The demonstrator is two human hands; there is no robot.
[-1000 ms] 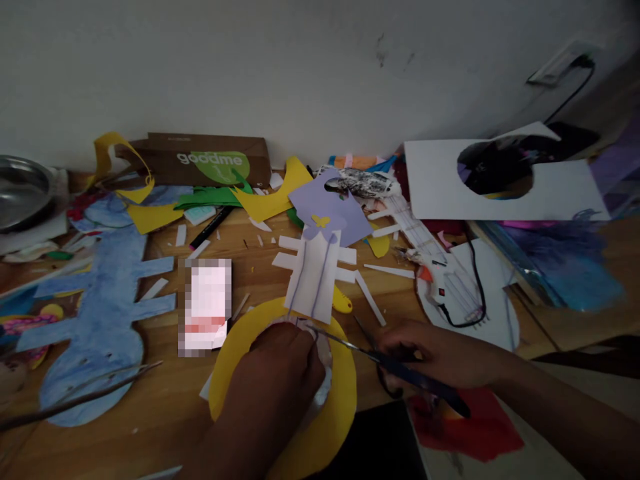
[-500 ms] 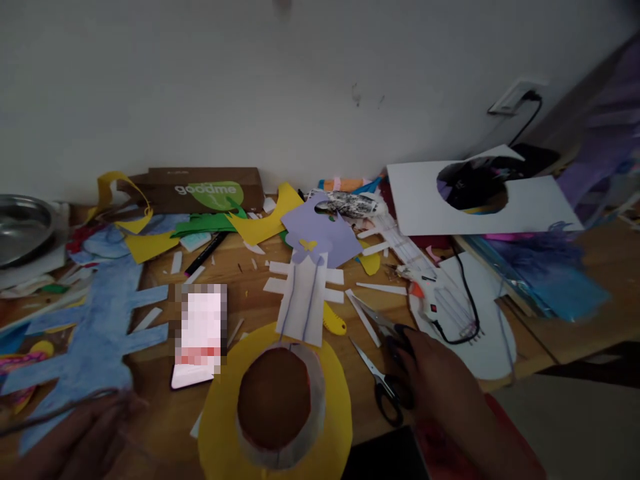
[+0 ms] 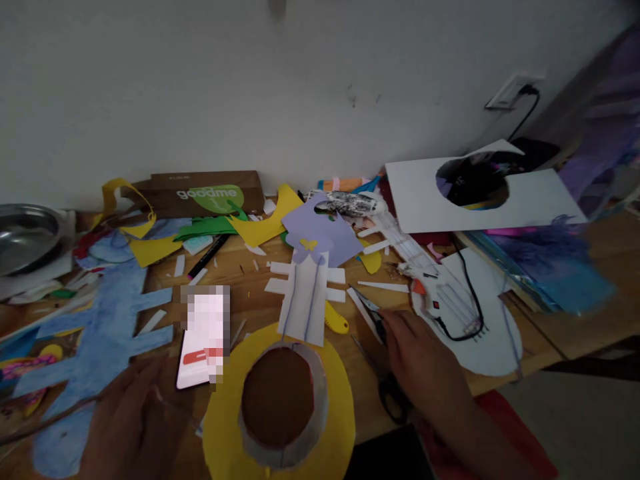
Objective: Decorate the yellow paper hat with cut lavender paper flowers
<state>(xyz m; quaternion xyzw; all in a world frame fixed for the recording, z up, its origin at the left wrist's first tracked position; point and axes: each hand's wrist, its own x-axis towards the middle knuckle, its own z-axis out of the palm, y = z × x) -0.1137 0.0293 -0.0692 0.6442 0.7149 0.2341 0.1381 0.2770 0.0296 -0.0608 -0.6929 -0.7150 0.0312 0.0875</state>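
My right hand (image 3: 423, 360) lies on top of the black-handled scissors (image 3: 391, 400) on the wooden table; its fingers stretch flat over the blades, and one handle loop shows beside the wrist. My left hand (image 3: 133, 427) is low at the bottom left and blurred. It hovers over the blue paper cut-out (image 3: 100, 320), where a thin stick (image 3: 45, 419) runs up to it. Between my hands lies a yellow paper ring (image 3: 340, 400) with a white collar round its hole. A white pleated paper piece (image 3: 305, 300) touches the ring's far edge.
A white phone-like object (image 3: 200, 347) lies left of the ring. A glue gun (image 3: 435, 297) with its black cord rests on white paper to the right. Farther back are a white card with a round hole (image 3: 540, 193), a brown bag (image 3: 200, 193), a metal bowl (image 3: 23, 233) and several paper scraps.
Both hands left the ring. The right hand laid the scissors on the table and now rests on them. The left hand swung out left, then came back toward the phone-like object.
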